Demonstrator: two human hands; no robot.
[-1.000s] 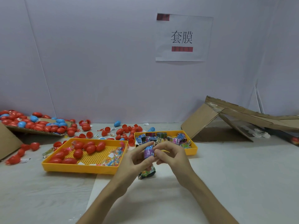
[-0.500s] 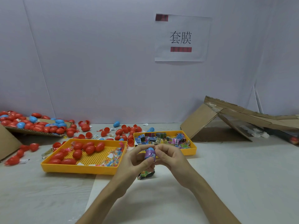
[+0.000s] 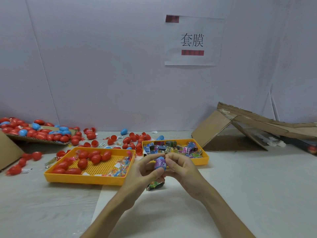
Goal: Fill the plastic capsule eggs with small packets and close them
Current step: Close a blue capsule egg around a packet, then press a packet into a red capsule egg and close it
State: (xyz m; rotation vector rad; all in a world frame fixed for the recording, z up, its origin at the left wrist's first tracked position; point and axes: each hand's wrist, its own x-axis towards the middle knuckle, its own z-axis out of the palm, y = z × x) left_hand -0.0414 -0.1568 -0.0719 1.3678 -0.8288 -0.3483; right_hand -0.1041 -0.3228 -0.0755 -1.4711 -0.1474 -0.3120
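Your left hand and right hand both hold blue capsule egg, purple wrapper round it, frame centre, above counter. Each grip clamped on egg. Dark packet on counter just below your hands.

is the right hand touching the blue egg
Touching: in the head view the right hand pinches the egg at its side, with no gap visible.

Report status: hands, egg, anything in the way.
Left hand, right hand both grip blue egg, purple wrap on it. Dark packet below hands; nothing blocking.
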